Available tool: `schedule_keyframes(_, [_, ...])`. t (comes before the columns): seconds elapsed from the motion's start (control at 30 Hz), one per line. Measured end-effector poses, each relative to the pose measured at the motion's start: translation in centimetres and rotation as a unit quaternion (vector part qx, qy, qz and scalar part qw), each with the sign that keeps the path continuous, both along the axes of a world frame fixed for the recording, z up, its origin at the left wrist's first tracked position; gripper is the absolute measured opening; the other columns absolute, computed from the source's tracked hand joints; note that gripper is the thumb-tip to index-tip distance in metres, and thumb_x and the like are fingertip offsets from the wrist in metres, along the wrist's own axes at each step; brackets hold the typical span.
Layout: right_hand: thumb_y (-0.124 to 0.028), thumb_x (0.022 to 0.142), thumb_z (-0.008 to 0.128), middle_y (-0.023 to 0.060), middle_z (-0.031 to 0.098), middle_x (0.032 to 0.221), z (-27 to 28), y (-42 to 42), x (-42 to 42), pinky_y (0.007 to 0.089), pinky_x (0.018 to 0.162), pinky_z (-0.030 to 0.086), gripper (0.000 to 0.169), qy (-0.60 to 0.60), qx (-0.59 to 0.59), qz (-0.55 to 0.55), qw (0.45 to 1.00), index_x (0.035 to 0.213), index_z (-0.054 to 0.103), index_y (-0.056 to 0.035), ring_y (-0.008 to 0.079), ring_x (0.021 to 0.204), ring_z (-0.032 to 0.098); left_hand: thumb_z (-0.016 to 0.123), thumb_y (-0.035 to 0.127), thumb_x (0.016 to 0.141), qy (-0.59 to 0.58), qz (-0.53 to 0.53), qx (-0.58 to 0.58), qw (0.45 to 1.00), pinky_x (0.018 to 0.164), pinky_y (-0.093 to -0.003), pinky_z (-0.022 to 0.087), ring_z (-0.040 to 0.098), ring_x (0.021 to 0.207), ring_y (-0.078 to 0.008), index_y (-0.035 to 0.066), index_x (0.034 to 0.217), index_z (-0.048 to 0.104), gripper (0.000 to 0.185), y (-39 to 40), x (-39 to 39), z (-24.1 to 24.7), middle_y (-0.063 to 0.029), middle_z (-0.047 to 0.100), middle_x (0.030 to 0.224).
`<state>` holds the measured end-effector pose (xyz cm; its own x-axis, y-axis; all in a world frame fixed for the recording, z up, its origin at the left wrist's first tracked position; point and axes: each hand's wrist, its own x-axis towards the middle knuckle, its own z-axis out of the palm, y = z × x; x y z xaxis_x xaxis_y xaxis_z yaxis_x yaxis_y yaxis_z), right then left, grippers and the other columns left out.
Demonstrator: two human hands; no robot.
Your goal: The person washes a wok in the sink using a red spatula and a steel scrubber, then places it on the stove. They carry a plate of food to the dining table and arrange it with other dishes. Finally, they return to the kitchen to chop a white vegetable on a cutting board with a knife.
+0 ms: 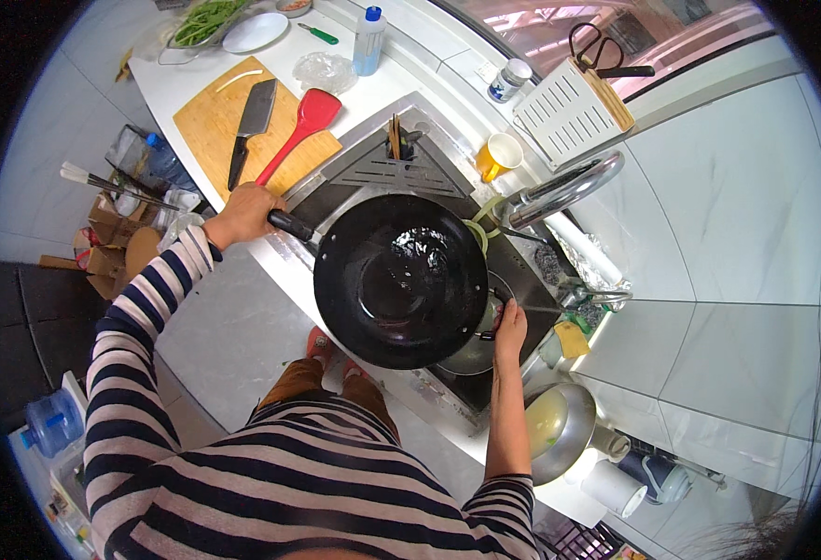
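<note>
A black wok [402, 280] with a wet, shiny inside is held over the sink [515, 280]. My left hand [246, 213] is at the end of its long black handle and also at the handle end of a red spatula [298, 133]; how the fingers wrap each one is partly hidden. My right hand [511, 329] grips the wok's small loop handle on the opposite side. The spatula's red blade lies over the edge of a wooden cutting board [200, 115], beside a cleaver [254, 115]. Below the wok, part of a metal pan or lid shows in the sink.
A chrome faucet [571, 189] arches beside the wok. Around the sink stand a yellow mug [500, 155], a knife rack [571, 112], a plastic bottle [369, 45] and a jar [510, 80]. A metal bowl [578, 437] with yellowish contents sits near my right forearm.
</note>
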<state>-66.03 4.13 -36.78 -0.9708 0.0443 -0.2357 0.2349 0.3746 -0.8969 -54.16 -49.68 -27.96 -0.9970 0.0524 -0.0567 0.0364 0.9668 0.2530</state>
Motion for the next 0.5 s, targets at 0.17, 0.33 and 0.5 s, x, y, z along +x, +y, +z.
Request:
schedule_keyframes(0.17, [-0.041,0.106,0.045,0.0054,0.055,0.065,4.1,-1.6,-1.2,0.0324,0.055,0.041,0.048,0.008,0.107,0.034,0.994,0.089,0.062,0.0001,0.0143,0.055,0.053,0.084,0.028,0.065,0.021,0.014,-0.027,0.999,0.075,-0.0442,0.048,0.066,0.083,-0.0343,0.013,0.079,0.072,0.023,-1.5,-2.3,-3.3,-0.0116,0.069,0.078])
schedule_keyframes(0.33, [-0.041,0.106,0.045,0.0006,0.051,0.062,3.8,-0.1,-2.8,0.0268,0.037,0.039,0.046,-0.093,0.100,0.038,0.990,0.086,0.062,-0.0032,0.0113,0.050,0.048,0.085,0.031,0.064,-0.029,0.016,-0.012,0.999,0.075,-0.0446,0.049,0.067,0.084,-0.0351,0.012,0.084,0.074,0.030,-0.8,-4.1,-1.7,-0.0128,0.069,0.080])
schedule_keyframes(0.5, [-0.045,0.104,0.046,-0.0011,0.051,0.062,1.9,0.1,-2.1,0.0269,0.034,0.038,0.046,-0.228,0.071,0.012,0.971,0.086,0.063,-0.0060,0.0105,0.048,0.047,0.086,0.034,0.063,-0.092,-0.020,-0.023,0.995,0.071,-0.0456,0.049,0.067,0.080,-0.0363,0.012,0.083,0.074,0.032,-0.9,-4.8,1.3,-0.0142,0.068,0.075])
